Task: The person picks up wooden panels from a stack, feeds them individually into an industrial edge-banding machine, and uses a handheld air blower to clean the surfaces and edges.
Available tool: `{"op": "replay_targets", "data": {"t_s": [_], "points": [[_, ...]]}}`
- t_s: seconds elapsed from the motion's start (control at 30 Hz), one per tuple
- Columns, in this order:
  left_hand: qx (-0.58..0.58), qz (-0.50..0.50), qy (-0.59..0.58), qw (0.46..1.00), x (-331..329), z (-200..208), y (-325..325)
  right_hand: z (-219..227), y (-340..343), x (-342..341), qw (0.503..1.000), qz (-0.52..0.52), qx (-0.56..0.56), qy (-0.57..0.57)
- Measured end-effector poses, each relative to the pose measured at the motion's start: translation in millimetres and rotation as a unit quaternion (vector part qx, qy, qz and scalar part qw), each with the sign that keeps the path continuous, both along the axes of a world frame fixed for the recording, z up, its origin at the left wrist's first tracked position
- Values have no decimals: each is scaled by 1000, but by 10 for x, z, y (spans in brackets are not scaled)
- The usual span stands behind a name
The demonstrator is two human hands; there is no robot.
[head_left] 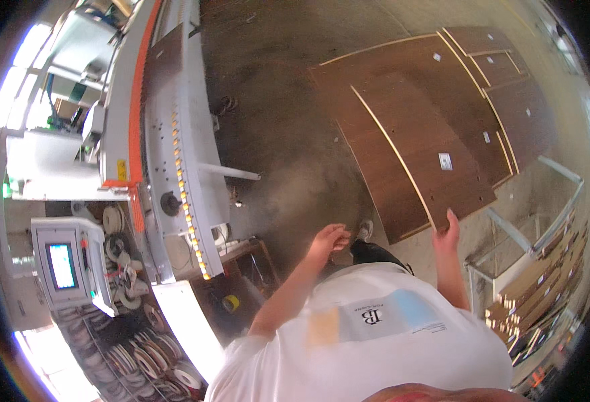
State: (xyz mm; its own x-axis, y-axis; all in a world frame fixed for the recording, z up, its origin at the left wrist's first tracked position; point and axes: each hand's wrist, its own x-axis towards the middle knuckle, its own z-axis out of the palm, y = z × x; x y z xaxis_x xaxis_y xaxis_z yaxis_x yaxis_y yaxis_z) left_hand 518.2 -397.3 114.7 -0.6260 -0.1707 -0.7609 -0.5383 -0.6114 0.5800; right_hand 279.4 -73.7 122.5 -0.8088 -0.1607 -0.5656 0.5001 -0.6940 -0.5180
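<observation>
My right hand grips the near corner of a dark brown wood-look board, thumb on top and the other fingers hidden beneath the edge. That board has a pale raw edge and a small white label, and it lies over other brown boards. My left hand hangs in front of my body with its fingers loosely curled and a little apart. Nothing shows in it, and it touches no board.
To the left runs a long machine with yellow rollers and an orange strip. A control screen stands near rolls of edge banding. On the right are a metal frame and stacked strips. More brown boards lie beyond.
</observation>
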Motion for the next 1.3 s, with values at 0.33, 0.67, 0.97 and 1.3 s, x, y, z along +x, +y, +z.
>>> {"op": "replay_targets", "data": {"t_s": [0.33, 0.67, 0.97, 1.3], "points": [[132, 242, 247, 929, -344, 798, -295, 732, 340, 1020, 964, 260, -42, -51], [101, 452, 276, 842, 1309, 645, -732, 245, -1296, 647, 843, 519, 117, 78], [31, 501, 172, 848, 2702, 214, -1341, 93, -2871, 1362, 644, 649, 338, 223], [-261, 456, -35, 850, 4608, 824, -2590, 223, -3578, 1765, 688, 622, 329, 179]]}}
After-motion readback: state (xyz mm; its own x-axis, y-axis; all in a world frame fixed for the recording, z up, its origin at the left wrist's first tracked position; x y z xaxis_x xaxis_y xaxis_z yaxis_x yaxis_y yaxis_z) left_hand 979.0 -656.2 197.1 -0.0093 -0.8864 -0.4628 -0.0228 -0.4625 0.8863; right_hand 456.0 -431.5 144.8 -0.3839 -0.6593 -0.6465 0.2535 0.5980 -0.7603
